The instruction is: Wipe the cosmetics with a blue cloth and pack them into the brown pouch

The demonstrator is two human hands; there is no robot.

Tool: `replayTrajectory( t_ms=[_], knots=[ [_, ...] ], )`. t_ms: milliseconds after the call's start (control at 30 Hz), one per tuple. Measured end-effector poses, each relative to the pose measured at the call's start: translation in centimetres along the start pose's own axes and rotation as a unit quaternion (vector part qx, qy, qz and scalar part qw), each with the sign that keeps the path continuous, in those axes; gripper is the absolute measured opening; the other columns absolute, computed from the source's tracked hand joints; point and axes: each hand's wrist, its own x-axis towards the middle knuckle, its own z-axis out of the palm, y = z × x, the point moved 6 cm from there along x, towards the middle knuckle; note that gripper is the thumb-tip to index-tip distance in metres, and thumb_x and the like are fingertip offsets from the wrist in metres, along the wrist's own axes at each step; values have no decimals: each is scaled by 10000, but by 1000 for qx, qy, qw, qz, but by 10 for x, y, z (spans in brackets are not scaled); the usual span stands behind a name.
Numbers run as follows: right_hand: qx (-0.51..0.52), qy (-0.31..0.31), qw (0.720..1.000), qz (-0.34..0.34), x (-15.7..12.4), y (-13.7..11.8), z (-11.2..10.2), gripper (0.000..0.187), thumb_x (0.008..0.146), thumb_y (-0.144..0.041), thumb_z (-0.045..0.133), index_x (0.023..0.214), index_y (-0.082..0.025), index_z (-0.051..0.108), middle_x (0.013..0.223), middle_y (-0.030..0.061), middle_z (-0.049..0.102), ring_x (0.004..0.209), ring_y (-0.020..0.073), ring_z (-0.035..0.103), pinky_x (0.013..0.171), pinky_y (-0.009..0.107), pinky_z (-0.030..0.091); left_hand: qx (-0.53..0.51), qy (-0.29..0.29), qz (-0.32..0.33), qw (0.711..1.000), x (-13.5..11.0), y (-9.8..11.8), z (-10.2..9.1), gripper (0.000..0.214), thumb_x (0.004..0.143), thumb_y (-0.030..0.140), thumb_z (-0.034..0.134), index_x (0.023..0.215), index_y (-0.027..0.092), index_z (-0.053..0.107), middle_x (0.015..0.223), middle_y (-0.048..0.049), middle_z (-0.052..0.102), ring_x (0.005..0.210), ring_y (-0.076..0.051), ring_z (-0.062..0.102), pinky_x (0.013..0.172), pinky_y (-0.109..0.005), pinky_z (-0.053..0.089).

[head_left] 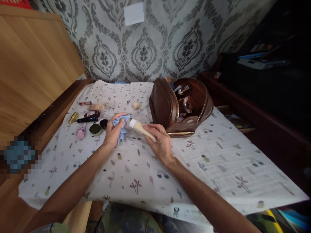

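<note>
Bunched in my left hand (113,129) is a light blue cloth (122,131), its fingers closed around it. My right hand (160,142) grips a cream-coloured squeeze tube (141,127) with a white cap, which points at the cloth; a small gap separates the two. Just behind my right hand stands a brown cosmetic bag (162,103), unzipped, with several items inside, among them a shiny bronze pouch (186,105). A small pale yellow jar (136,105) sits on the patterned cloth between bag and cosmetics.
Left of my hands lie a dark green round jar (95,129), a purple-pink tube (81,131), a black tube (87,119), a gold lipstick (73,117) and a beige tube (97,106). A white printed cloth (150,181) covers the table. A wooden panel (39,64) borders the left.
</note>
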Motion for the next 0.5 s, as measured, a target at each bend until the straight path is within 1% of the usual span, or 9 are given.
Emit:
replayTrajectory(
  t_ms=[33,100,133,167,233,333,400,500],
  knots=[
    [15,3,1000,11,1,2,0,299,899,-244,650,1184,-294,726,1123,86,661,1016,248,650,883,423,573,12,-15,7,1000,1,0,1,352,833,425,699,1145,263,706,859,-5,678,673,-106,591,548,-177,464],
    [52,8,998,28,3,4,-1,295,880,-247,674,1167,-278,732,1112,82,668,1010,242,664,882,407,574,17,-64,10,998,2,-2,5,405,855,433,679,1232,287,677,1050,-21,697,842,-127,638,704,-191,509],
    [71,9,997,33,4,4,-2,290,873,-248,683,1159,-267,735,1104,83,673,1004,238,670,879,396,574,13,-92,6,996,2,-4,9,429,856,447,677,1253,286,669,1090,-26,694,888,-136,644,754,-201,513],
    [86,9,996,36,5,3,-2,284,870,-251,691,1150,-257,738,1091,83,682,993,234,676,874,387,574,8,-116,-4,993,1,-5,13,447,849,463,685,1254,275,672,1079,-29,696,888,-140,647,769,-209,513],
    [106,9,994,37,6,1,-2,266,870,-272,701,1130,-242,745,1046,79,707,953,224,687,859,371,573,-4,-145,-33,989,-2,-9,18,469,811,493,722,1206,241,698,971,-27,699,801,-135,642,724,-215,510],
    [123,-1,991,48,8,-2,-2,259,867,-322,714,1106,-231,754,991,70,748,897,218,700,823,357,573,-16,-141,-62,988,-4,-10,19,457,744,510,783,1082,208,729,824,-6,671,674,-113,602,626,-207,481],
    [134,-6,989,63,7,-2,-2,260,857,-355,723,1081,-229,762,1003,68,768,901,224,709,828,359,572,-19,-138,-62,988,-4,-9,19,432,738,510,791,1043,210,728,778,8,649,642,-100,576,597,-198,461],
    [158,-13,982,105,6,1,-1,280,844,-403,728,1059,-229,769,1057,68,777,955,240,718,877,372,566,-19,-139,-50,989,-4,-7,18,406,742,503,791,1019,213,725,774,9,643,636,-96,559,590,-197,455]
  ],
)
